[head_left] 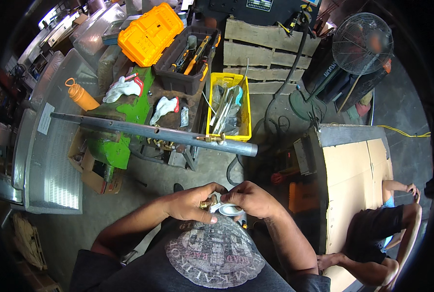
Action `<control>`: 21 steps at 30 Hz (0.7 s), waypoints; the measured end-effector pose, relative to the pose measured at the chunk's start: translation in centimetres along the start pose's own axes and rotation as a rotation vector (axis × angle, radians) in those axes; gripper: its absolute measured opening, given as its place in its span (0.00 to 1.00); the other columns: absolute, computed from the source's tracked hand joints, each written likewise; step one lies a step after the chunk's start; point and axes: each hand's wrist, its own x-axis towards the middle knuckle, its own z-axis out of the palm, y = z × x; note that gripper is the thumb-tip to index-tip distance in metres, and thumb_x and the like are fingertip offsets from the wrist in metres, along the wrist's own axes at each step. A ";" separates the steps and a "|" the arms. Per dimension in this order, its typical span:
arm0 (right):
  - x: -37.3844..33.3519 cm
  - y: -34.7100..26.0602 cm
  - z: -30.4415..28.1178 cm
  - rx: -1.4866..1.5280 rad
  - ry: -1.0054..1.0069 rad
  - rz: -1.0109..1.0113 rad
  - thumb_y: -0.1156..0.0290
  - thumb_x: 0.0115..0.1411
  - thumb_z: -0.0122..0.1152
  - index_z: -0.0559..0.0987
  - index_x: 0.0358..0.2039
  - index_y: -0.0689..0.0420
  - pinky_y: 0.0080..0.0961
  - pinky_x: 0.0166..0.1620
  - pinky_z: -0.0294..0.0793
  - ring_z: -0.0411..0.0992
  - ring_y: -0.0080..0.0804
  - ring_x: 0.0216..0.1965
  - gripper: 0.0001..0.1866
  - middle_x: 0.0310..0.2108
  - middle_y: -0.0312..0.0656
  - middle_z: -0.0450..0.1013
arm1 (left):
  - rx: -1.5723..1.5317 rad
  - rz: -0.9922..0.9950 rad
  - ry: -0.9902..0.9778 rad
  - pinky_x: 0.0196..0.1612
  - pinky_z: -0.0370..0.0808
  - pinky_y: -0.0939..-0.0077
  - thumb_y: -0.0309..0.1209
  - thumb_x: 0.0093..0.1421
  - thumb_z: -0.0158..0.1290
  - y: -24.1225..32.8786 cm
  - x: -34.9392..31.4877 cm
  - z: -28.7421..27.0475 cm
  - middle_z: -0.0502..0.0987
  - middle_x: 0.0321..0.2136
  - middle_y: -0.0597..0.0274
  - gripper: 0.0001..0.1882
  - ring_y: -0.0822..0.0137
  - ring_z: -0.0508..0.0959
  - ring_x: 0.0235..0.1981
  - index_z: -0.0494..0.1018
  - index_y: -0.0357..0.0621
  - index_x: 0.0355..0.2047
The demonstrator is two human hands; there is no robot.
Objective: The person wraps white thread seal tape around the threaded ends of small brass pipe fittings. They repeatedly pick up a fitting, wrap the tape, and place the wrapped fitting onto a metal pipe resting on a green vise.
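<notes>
Close to my chest, my left hand (190, 201) has its fingers closed round a small brass fitting (206, 204). My right hand (254, 198) pinches a roll of white thread seal tape (230, 209), right beside the fitting. A white strip runs between the roll and the fitting; the fingertips partly hide where it meets the brass. Beyond both hands a long grey metal pipe (178, 133) lies across the bench, with holes along it and a threaded right end. Another brass fitting (211, 138) sits on the pipe near that end.
A dark toolbox (180, 75) with an orange lid, white gloves (124, 88) and an orange bottle (82, 95) stand beyond the pipe. A yellow crate (229, 78) holds tools. At right are a fan (363, 44), a cardboard-topped table (353, 180) and a seated person (380, 231).
</notes>
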 end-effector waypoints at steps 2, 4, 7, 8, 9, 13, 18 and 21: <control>-0.1 -0.4 0.0 -0.031 0.017 -0.012 0.60 0.64 0.61 0.83 0.34 0.69 0.24 0.26 0.76 0.75 0.25 0.22 0.20 0.22 0.41 0.77 | 0.110 -0.025 0.057 0.47 0.72 0.74 0.32 0.57 0.64 0.5 -0.2 0.2 0.73 0.40 0.58 0.40 0.71 0.73 0.43 0.53 0.33 0.62; -0.4 -1.1 0.2 -0.100 0.047 0.023 0.61 0.63 0.62 0.84 0.35 0.68 0.25 0.27 0.75 0.75 0.24 0.24 0.18 0.24 0.41 0.78 | 0.253 -0.062 0.135 0.48 0.73 0.71 0.33 0.57 0.65 0.5 -0.3 0.3 0.74 0.41 0.57 0.41 0.68 0.75 0.44 0.53 0.34 0.62; -1.0 -2.6 0.6 -0.315 0.111 0.031 0.61 0.61 0.63 0.83 0.35 0.68 0.31 0.31 0.75 0.76 0.32 0.26 0.18 0.25 0.47 0.79 | 0.502 -0.109 0.249 0.49 0.75 0.66 0.36 0.57 0.66 0.5 -0.3 0.5 0.77 0.42 0.52 0.41 0.61 0.78 0.45 0.55 0.35 0.62; -1.0 -2.8 0.8 -0.427 0.122 -0.040 0.59 0.61 0.62 0.83 0.31 0.68 0.36 0.31 0.75 0.76 0.40 0.24 0.20 0.22 0.52 0.77 | 0.573 -0.105 0.274 0.48 0.76 0.64 0.38 0.57 0.65 0.9 -0.2 0.8 0.77 0.41 0.47 0.40 0.57 0.79 0.44 0.56 0.35 0.61; -1.0 -3.2 1.0 -0.537 0.129 -0.113 0.57 0.60 0.61 0.82 0.28 0.68 0.41 0.32 0.74 0.76 0.47 0.23 0.22 0.19 0.56 0.75 | 0.644 -0.103 0.302 0.46 0.77 0.63 0.40 0.57 0.65 1.3 -0.1 1.1 0.78 0.40 0.43 0.39 0.53 0.81 0.42 0.58 0.35 0.61; -0.5 -5.6 1.2 -0.670 0.101 -0.131 0.57 0.57 0.60 0.82 0.28 0.67 0.45 0.37 0.75 0.77 0.59 0.30 0.21 0.24 0.62 0.75 | 0.733 -0.126 0.321 0.50 0.76 0.60 0.45 0.60 0.62 0.9 0.2 1.3 0.78 0.43 0.40 0.37 0.47 0.80 0.48 0.59 0.35 0.59; -0.1 -5.0 0.3 -0.667 0.113 -0.161 0.61 0.59 0.63 0.82 0.29 0.68 0.36 0.30 0.73 0.74 0.37 0.21 0.18 0.18 0.54 0.73 | 0.634 0.077 0.336 0.49 0.75 0.64 0.44 0.64 0.58 0.1 0.1 0.9 0.78 0.42 0.48 0.33 0.54 0.80 0.46 0.59 0.34 0.59; -0.5 -5.0 -0.5 -0.589 0.072 -0.060 0.61 0.61 0.64 0.83 0.30 0.67 0.31 0.30 0.74 0.74 0.28 0.23 0.18 0.20 0.47 0.75 | 0.280 0.019 0.210 0.45 0.74 0.71 0.42 0.67 0.55 -0.1 -0.3 0.2 0.75 0.38 0.59 0.31 0.65 0.77 0.39 0.58 0.33 0.59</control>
